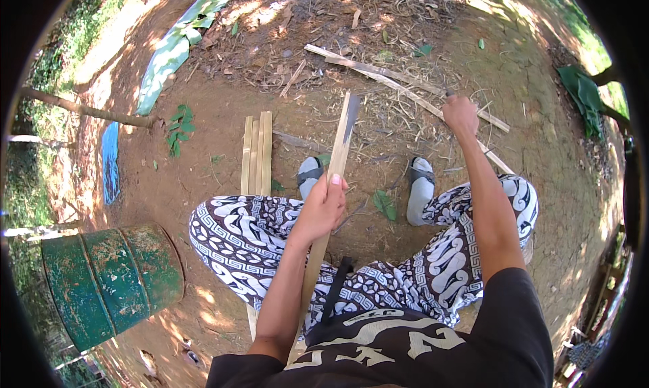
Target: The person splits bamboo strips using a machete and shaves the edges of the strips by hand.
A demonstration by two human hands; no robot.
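My left hand (323, 209) is closed around a long, pale split-bamboo strip (339, 144), its thumb lying along the face. The strip slants up between my feet, with a dark grey patch along its upper right edge; its lower end runs down past my forearm. Out to the right, my right hand (462, 114) is closed in a fist. A small dark end shows just above it, but the rest of what it grips is hidden. Close to that fist, loose strips (389, 82) lie crossed on the ground, some passing beneath the hand or arm.
Several cut strips (255, 154) lie side by side beyond my left knee. Thin shavings (385, 117) and leaves litter the dirt ahead. A rusty green drum (111, 280) stands at the left, near a blue sheet (110, 161) and a thin pole (84, 107).
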